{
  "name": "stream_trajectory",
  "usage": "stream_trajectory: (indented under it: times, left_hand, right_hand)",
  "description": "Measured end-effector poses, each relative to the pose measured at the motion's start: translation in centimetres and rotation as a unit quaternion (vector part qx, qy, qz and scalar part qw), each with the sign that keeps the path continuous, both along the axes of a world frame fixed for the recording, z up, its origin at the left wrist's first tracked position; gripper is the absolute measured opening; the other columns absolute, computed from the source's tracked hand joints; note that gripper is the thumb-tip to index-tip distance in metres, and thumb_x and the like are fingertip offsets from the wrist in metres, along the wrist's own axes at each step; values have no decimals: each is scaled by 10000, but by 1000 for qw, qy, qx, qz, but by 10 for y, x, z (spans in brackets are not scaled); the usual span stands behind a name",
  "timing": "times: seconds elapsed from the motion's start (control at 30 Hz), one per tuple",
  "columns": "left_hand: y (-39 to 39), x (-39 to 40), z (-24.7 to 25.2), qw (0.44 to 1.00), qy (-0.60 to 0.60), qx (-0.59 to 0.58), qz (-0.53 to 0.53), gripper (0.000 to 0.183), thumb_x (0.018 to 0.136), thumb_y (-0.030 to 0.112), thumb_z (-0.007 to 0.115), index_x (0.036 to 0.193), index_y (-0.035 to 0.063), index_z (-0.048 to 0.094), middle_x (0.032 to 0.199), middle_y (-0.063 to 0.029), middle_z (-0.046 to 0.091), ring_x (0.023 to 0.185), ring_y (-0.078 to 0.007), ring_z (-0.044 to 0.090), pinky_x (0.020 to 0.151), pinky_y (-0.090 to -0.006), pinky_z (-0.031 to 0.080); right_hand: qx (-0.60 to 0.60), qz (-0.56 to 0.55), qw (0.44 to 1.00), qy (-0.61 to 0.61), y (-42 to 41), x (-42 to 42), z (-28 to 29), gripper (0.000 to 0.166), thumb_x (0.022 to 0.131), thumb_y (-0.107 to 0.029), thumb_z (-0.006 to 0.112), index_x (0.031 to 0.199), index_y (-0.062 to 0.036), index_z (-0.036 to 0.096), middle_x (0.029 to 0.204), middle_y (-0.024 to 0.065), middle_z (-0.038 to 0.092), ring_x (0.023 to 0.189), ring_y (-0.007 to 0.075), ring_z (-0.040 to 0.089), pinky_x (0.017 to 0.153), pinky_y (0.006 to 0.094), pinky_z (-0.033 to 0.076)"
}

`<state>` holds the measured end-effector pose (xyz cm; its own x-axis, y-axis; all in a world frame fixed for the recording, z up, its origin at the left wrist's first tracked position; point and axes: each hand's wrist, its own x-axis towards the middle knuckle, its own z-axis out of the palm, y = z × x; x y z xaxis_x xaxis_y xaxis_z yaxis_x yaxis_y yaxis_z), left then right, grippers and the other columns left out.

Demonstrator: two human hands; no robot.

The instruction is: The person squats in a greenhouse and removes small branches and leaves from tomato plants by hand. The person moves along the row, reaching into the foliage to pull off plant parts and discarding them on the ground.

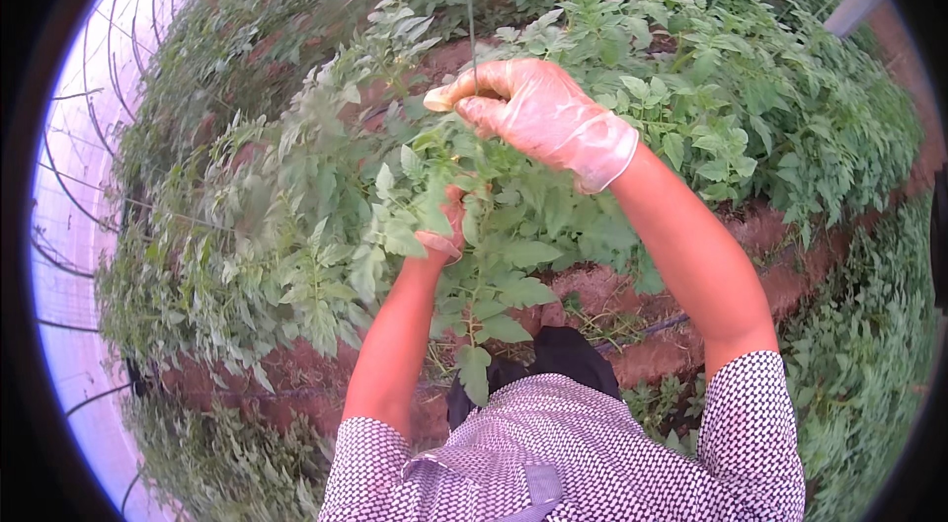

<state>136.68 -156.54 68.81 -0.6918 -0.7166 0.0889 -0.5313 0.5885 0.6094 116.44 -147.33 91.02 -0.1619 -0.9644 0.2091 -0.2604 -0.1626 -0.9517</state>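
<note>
My right hand (544,103), in a thin translucent glove, pinches a hanging green string (470,11) between thumb and fingers. The string runs upward out of view. Just below that hand is the leafy top of a tomato plant (481,218), whose stem and broad leaves hang down in front of me. My left hand (453,214), also gloved, is raised among the leaves beside the stem. Foliage covers most of its fingers, so whether they grip the stem does not show.
Dense rows of tomato plants (740,92) surround me, with reddish soil (666,359) between them. A dark irrigation hose (666,323) lies on the ground. Curved greenhouse ribs and pale sheeting (81,174) rise at left. A pale post (855,2) stands at upper right.
</note>
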Motion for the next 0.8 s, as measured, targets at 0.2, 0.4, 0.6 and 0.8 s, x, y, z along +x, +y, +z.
stream_trajectory:
  times: [0.2,0.4,0.6,0.8]
  left_hand:
    - [13,-6,23,959,181,146,162,237,1022,255,593,1082,33,650,934,-98,731,795,-139,685,760,-326,533]
    - [12,-14,39,973,33,138,182,338,984,352,570,1138,61,644,959,-130,738,866,-283,715,795,-409,538]
    - [45,-42,74,984,15,120,128,357,944,385,640,1179,120,688,1087,-185,715,1032,-383,666,896,-464,514]
    - [52,-44,92,956,-111,241,124,498,967,443,631,1272,49,639,1114,-155,726,1046,-345,686,961,-427,513]
  right_hand:
    - [76,-108,991,31,31,-23,9,231,934,-137,541,1028,-42,729,1009,83,775,753,113,677,738,301,554]
    - [-9,78,981,177,69,11,15,287,905,16,515,1137,-12,684,1173,114,735,1035,184,705,888,320,567]
    - [-10,76,971,225,69,26,46,359,902,14,510,1225,-24,662,1218,110,717,1032,248,714,878,341,569]
    - [-19,108,936,334,64,40,68,325,873,-6,612,1170,-86,714,1085,127,747,952,273,720,856,362,570]
